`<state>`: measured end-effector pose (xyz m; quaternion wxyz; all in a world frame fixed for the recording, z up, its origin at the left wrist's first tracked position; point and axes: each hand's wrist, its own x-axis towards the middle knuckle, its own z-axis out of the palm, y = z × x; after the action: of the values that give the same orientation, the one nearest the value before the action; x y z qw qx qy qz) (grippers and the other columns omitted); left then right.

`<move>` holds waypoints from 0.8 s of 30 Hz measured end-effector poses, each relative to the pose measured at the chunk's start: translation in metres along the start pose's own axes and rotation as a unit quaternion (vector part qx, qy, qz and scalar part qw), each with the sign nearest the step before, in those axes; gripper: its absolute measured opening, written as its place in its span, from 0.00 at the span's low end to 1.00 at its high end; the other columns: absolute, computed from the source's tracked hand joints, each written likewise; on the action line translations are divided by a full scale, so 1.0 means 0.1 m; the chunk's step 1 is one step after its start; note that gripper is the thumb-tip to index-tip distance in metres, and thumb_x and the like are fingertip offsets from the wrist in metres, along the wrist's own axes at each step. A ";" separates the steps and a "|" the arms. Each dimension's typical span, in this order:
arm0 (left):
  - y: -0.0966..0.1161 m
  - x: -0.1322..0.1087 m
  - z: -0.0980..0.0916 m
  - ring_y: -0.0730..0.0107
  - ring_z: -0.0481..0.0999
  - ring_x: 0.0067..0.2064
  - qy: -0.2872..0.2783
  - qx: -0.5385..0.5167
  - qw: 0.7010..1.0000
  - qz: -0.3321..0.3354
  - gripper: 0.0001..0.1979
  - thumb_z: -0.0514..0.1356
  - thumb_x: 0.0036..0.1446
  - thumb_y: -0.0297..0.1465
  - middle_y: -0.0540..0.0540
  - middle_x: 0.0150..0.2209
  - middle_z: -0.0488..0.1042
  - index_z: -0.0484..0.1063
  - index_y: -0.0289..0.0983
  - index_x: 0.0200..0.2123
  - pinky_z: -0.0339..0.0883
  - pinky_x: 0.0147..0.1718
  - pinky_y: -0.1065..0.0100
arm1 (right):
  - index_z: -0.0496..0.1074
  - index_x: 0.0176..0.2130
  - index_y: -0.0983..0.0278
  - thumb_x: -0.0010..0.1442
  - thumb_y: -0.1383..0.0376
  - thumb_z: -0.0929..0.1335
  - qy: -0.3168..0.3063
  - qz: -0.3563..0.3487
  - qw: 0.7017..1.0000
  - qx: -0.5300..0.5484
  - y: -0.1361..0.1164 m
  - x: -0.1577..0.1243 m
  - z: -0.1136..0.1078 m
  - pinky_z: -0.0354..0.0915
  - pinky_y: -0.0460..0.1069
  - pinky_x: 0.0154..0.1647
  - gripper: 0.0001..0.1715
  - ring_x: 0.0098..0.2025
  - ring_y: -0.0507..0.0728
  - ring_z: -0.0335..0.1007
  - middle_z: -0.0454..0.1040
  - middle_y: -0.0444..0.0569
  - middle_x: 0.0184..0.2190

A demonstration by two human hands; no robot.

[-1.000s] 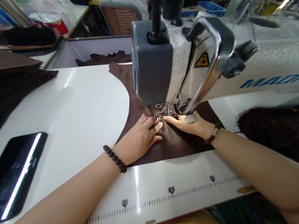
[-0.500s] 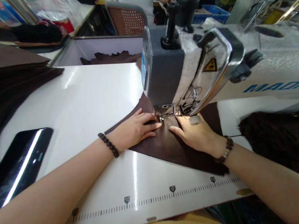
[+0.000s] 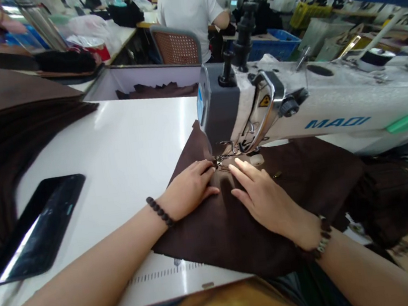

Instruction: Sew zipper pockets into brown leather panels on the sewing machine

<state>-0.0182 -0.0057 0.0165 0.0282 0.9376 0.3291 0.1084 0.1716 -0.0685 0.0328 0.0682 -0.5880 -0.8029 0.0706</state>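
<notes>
We observe both hands open and palm down on one piece of dark brown cloth point(image 3: 233, 234). The left hand point(image 3: 188, 187) lies flat, its fingers close together and slightly bent, thumb apart; the fingertips press the cloth just beside the metal foot point(image 3: 219, 161) of the sewing machine point(image 3: 222, 105). The right hand point(image 3: 266, 200) spreads wider, thumb held away, fingertips resting on the cloth on the other side of the foot. We see neither hand gripping anything. The cloth lies on the white counter point(image 3: 131, 142), running under the machine's head and out to the right, its near edge reaching the counter's front. We note a phone point(image 3: 44, 224) left of the left hand.
</notes>
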 end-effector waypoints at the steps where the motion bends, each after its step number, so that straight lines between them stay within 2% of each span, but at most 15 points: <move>1: 0.01 0.01 0.02 0.58 0.65 0.51 -0.005 0.009 1.000 -0.004 0.24 0.58 0.55 0.39 0.35 0.50 0.65 0.65 0.27 0.49 0.62 0.51 0.62 | 0.54 0.59 0.65 0.63 0.60 0.57 -0.014 -0.009 1.000 0.000 0.05 0.03 0.05 0.51 0.65 0.57 0.27 0.60 0.61 0.50 0.53 0.54 0.60; 4: 0.07 0.05 0.02 0.56 0.67 0.47 -0.037 0.037 0.998 -0.023 0.29 0.59 0.52 0.43 0.36 0.47 0.66 0.64 0.26 0.49 0.64 0.47 0.61 | 0.51 0.60 0.61 0.63 0.60 0.57 -0.044 -0.048 0.998 0.009 0.22 0.09 0.14 0.44 0.69 0.58 0.28 0.62 0.61 0.47 0.50 0.52 0.62; 7: 0.16 0.09 -0.03 0.57 0.67 0.44 -0.061 0.062 0.995 -0.044 0.30 0.60 0.49 0.46 0.37 0.44 0.67 0.65 0.27 0.47 0.65 0.42 0.60 | 0.52 0.60 0.59 0.63 0.61 0.56 -0.071 -0.095 0.993 0.028 0.34 0.15 0.10 0.45 0.67 0.58 0.26 0.61 0.59 0.49 0.51 0.52 0.61; 9: 0.21 0.11 -0.05 0.56 0.66 0.44 -0.064 0.070 0.994 -0.056 0.29 0.59 0.49 0.46 0.37 0.44 0.66 0.66 0.27 0.46 0.65 0.40 0.60 | 0.55 0.59 0.59 0.63 0.62 0.57 -0.076 -0.101 0.992 0.013 0.31 0.18 0.04 0.44 0.68 0.57 0.24 0.60 0.59 0.51 0.54 0.53 0.60; 13: 0.25 0.11 -0.04 0.56 0.65 0.43 -0.078 0.078 0.991 -0.069 0.29 0.55 0.51 0.48 0.37 0.45 0.65 0.67 0.27 0.44 0.64 0.38 0.60 | 0.58 0.56 0.66 0.62 0.63 0.58 -0.031 -0.014 0.999 -0.017 0.04 0.19 0.08 0.45 0.70 0.56 0.24 0.60 0.63 0.51 0.56 0.57 0.59; 16: 0.24 0.11 -0.03 0.56 0.65 0.43 -0.085 0.079 0.990 -0.075 0.30 0.51 0.53 0.50 0.36 0.45 0.65 0.66 0.27 0.44 0.64 0.37 0.60 | 0.55 0.58 0.68 0.61 0.64 0.58 0.011 0.021 1.000 0.016 -0.07 0.15 0.20 0.45 0.69 0.57 0.26 0.61 0.62 0.49 0.52 0.58 0.60; 19: 0.21 0.11 -0.01 0.54 0.65 0.45 -0.079 0.068 0.991 -0.080 0.32 0.52 0.52 0.50 0.36 0.47 0.65 0.64 0.27 0.47 0.64 0.39 0.59 | 0.53 0.59 0.65 0.61 0.63 0.58 0.002 0.001 0.999 0.046 -0.01 0.13 0.24 0.43 0.70 0.57 0.28 0.61 0.61 0.48 0.51 0.56 0.61; 24: 0.18 0.11 0.03 0.55 0.62 0.51 -0.066 0.014 0.996 -0.065 0.34 0.57 0.49 0.49 0.35 0.50 0.63 0.62 0.26 0.50 0.56 0.52 0.58 | 0.51 0.60 0.64 0.61 0.62 0.58 -0.034 -0.029 0.996 0.073 0.10 0.20 0.21 0.44 0.68 0.58 0.28 0.61 0.59 0.48 0.52 0.51 0.61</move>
<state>0.0021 -0.0129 0.0180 0.0434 0.9197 0.3882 0.0397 0.1709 -0.0466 0.0112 0.0857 -0.5550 -0.8144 0.1465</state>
